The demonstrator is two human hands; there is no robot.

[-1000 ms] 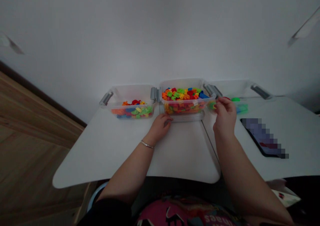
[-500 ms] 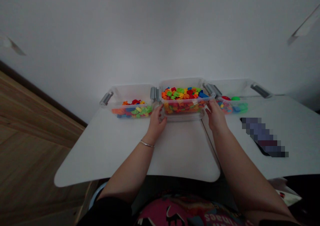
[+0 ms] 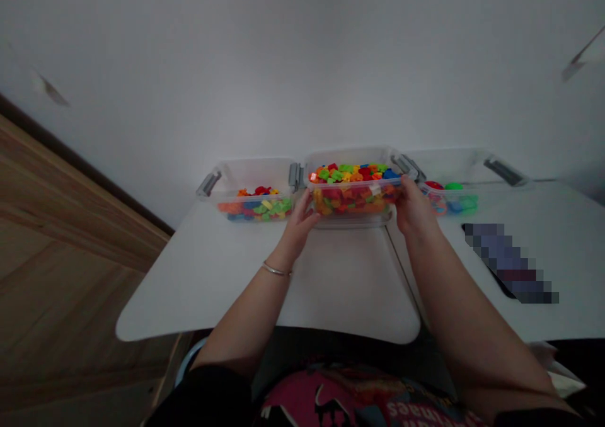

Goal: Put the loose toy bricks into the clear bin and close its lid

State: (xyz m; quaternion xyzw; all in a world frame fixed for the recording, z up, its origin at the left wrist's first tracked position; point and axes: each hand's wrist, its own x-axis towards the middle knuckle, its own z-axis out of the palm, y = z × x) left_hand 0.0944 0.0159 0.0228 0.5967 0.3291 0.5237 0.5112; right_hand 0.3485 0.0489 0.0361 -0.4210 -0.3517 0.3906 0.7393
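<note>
A clear plastic bin full of small colourful toy blocks is in the middle, near the wall. My left hand grips its front left corner, thumb toward the front and fingers along the side. At the front right corner my right hand holds the bin, its fingertips partly hidden behind the wall. Beneath the bin lies a flat clear piece, perhaps a lid; I cannot tell whether the two touch. A silver bangle circles my left wrist.
On the left stands a clear bin of mixed blocks with grey handles. Another clear bin on the right holds red, green and blue pieces. A phone lies on the white table. Wooden furniture borders the left.
Both hands have closed in on the middle bin, the right one now wrapping its corner. The bin seems slightly raised or tilted. The whole view has shifted a little.
</note>
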